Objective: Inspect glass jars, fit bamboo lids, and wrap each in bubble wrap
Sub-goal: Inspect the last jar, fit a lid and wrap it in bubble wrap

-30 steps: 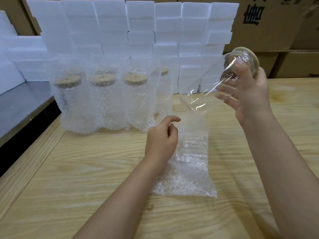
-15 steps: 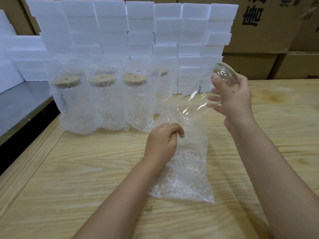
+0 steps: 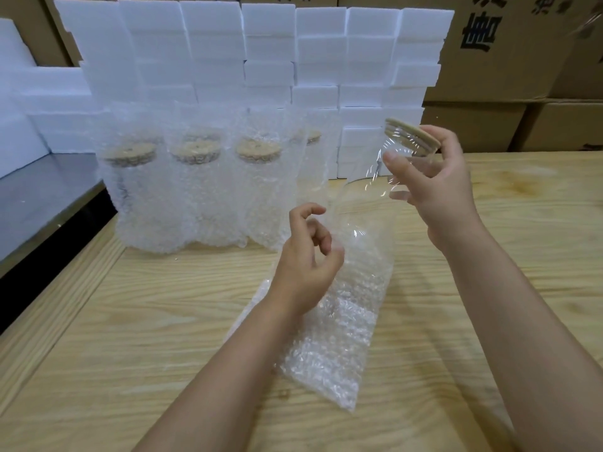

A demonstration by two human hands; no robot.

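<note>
Right hand (image 3: 437, 187) grips the lidded end of the glass jar (image 3: 368, 187), fingers curled round it, bamboo lid (image 3: 412, 136) on. The jar is tilted, its base pointing down-left at the mouth of the bubble wrap bag (image 3: 336, 327). Left hand (image 3: 306, 259), fingers curled, pinches the bag's mouth; the bag's near end lies on the worktop (image 3: 130, 321). Wrapped jars (image 3: 195, 177) stand far left.

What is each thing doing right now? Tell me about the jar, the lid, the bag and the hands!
Glass jar: held in the air, tilted, lid end up.
Bamboo lid: on the jar.
Bubble wrap bag: far end lifted, near end on the table.
Left hand: pinches the bag's mouth.
Right hand: holds the jar near its lid.
Wrapped jars: upright, lidded, inside bubble wrap.
</note>
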